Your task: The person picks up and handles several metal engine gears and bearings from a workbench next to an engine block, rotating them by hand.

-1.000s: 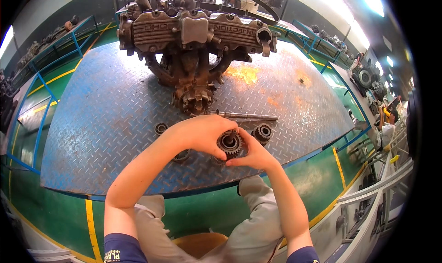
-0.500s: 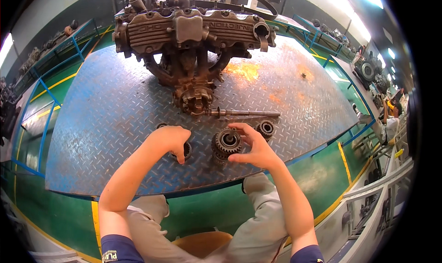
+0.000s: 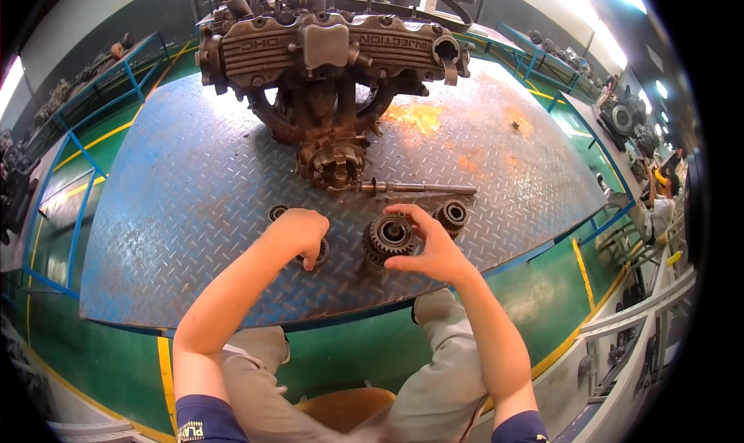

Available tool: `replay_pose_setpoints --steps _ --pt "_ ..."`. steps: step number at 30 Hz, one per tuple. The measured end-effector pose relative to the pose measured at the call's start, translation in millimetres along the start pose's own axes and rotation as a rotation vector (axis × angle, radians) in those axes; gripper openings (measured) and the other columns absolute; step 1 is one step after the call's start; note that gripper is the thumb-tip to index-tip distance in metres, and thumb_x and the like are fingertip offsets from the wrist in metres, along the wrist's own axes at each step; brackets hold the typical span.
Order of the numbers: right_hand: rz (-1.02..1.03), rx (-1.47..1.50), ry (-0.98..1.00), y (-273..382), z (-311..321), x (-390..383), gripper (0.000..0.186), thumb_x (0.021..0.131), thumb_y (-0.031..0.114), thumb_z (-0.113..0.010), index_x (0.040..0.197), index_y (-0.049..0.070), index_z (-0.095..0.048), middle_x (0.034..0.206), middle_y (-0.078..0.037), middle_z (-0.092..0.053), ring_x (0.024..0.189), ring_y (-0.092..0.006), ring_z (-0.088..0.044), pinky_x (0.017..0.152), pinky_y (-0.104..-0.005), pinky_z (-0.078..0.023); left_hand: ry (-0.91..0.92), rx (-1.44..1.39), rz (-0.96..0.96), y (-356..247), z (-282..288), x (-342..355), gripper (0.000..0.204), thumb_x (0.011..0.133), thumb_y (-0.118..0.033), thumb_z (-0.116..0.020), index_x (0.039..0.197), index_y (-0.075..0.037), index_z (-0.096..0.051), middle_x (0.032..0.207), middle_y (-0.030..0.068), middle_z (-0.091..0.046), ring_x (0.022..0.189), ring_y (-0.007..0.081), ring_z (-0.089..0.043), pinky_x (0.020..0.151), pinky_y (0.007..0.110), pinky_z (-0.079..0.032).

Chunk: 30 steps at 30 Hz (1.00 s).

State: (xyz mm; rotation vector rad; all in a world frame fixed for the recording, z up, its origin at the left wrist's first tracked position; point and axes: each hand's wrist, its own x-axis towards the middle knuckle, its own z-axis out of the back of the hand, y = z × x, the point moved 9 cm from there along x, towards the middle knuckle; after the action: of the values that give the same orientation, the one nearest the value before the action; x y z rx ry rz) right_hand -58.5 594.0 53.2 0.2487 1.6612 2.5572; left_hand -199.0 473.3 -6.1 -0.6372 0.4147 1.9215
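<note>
**A:** What is lying closest to the person?

**B:** Their own knees in grey trousers, above a green floor [image 3: 341, 350]. Both bare forearms are reaching up from there onto a blue checker-plate table [image 3: 170, 210], which is showing rust patches.

**A:** What is the right hand doing?

**B:** The right hand [image 3: 430, 249] is resting on a dark gear cluster [image 3: 387, 237]. The fingers are curling round its right side and top, with the thumb lying below it, so they are gripping it. The cluster is sitting on the plate near the table's front edge, just right of centre. It is looking greasy and steel-grey, with toothed rings stacked one on another and a round bore showing in the middle.

**A:** And the left?

**B:** The left hand [image 3: 301, 230] is closing loosely over a dark ring-shaped part [image 3: 318, 251], the fingers bent down on top of it. I cannot tell whether they are actually pinching it. Another dark ring [image 3: 277, 210] is peeking out just beyond the knuckles.

**A:** What is lying farther off?

**B:** A smaller gear [image 3: 452, 214] is sitting just beside the right fingertips. Behind it a long steel shaft [image 3: 418, 187] is lying crosswise on the table. Farther back a big, grimy engine [image 3: 333, 63] is standing at the table's far side, its lower end pointing toward the person.
</note>
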Motion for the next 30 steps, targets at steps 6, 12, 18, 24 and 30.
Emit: replay_pose_setpoints --steps 6,12,18,24,30 --pt "0.029 0.01 -0.013 -3.3 -4.1 1.2 0.081 0.07 0.018 -0.088 0.141 0.009 -0.048 0.138 -0.009 -0.055 0.128 -0.0215 -0.051 0.109 -0.0388 -0.039 -0.055 0.027 -0.051 -0.6 7.2 1.8 0.047 0.056 -0.027 -0.094 0.086 0.003 -0.073 0.089 0.0191 -0.073 0.088 0.0356 -0.071 0.075 0.042 -0.056" --pt "-0.029 0.029 -0.031 -5.1 -9.5 -1.7 0.086 0.071 0.017 -0.088 0.144 0.009 -0.044 0.137 -0.011 -0.054 0.127 -0.0212 -0.051 0.11 -0.0342 -0.037 -0.076 0.07 -0.05 -7.1 9.6 0.5 0.047 0.056 -0.027 -0.094 0.085 0.003 -0.074 0.087 0.019 -0.073 0.088 0.0353 -0.071 0.075 0.041 -0.056" --pt "0.161 -0.002 -0.103 6.9 19.8 -17.3 0.095 0.07 0.017 -0.089 0.149 0.008 -0.036 0.143 -0.013 -0.05 0.133 -0.0258 -0.048 0.113 -0.0417 -0.036 -0.076 0.008 -0.056 0.5 7.7 2.5 0.049 0.054 -0.028 -0.095 0.086 0.002 -0.072 0.087 0.0172 -0.073 0.087 0.0352 -0.071 0.073 0.043 -0.055" --pt "0.008 -0.55 -0.491 -18.6 95.0 -25.3 0.083 0.076 0.027 -0.084 0.144 0.002 -0.043 0.138 -0.016 -0.053 0.13 -0.0358 -0.049 0.111 -0.0442 -0.038 -0.047 -0.063 -0.031 9.6 3.9 1.0 0.05 0.054 -0.028 -0.095 0.086 0.002 -0.07 0.086 0.0167 -0.072 0.086 0.0366 -0.071 0.072 0.044 -0.054" --pt "-0.166 -0.582 -0.299 -51.7 94.5 -13.2 0.071 0.08 0.029 -0.079 0.137 -0.001 -0.05 0.133 -0.019 -0.055 0.125 -0.0363 -0.053 0.106 -0.0418 -0.043 -0.044 -0.053 -0.039 4.8 6.9 2.2 0.05 0.053 -0.028 -0.095 0.086 0.002 -0.071 0.087 0.0171 -0.072 0.087 0.0375 -0.07 0.072 0.045 -0.054"
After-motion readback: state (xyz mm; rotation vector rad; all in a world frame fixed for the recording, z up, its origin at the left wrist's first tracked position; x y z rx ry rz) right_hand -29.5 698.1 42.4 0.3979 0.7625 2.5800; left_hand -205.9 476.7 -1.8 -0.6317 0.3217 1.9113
